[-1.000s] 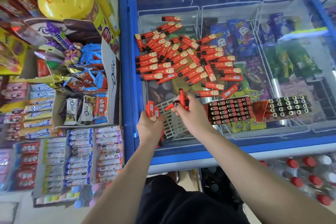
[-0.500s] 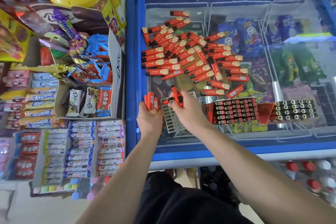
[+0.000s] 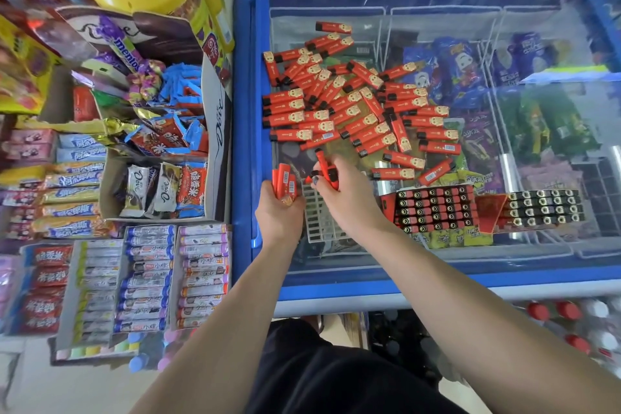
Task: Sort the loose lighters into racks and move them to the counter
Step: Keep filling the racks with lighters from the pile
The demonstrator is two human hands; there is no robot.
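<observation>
1. Head view: the right hand pinches one red lighter in curled fingers, its long axis tilted up and away, directly above the far end of the empty white rack.
2. The left hand, just left of that rack, grips a bundle of lighters standing upright.
3. The loose lighters lie beyond both hands on the freezer lid; two filled racks sit right of the hands.
4. Judgement: the right hand is nearer the slots, so the lighter must swing upright before seating.
</observation>
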